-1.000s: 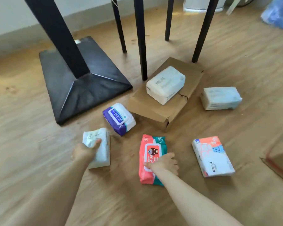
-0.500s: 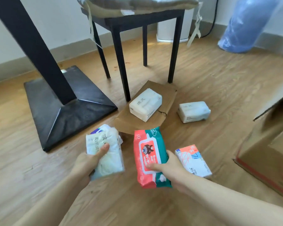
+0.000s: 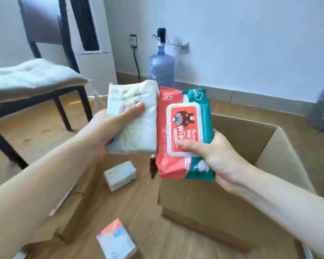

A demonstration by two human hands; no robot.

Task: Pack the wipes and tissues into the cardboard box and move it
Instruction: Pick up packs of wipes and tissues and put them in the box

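Red-teal wipes (image 3: 183, 131), pinched at the lid by the right hand (image 3: 211, 156), hang above the box (image 3: 209, 208). Left hand (image 3: 105, 131) clamps the tissues (image 3: 137, 116) at 9 o'clock. Both packs look light, soft, slick; grip across the width.

only readable bits are on the red and green wipes pack (image 3: 183, 131): "WIP" on its lid and "30" up top

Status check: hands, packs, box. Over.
Left hand grips white tissue pack; right hand grips red wipes pack. Both packs up beside open box, not in. Two packs, and, on floor. Path clear.
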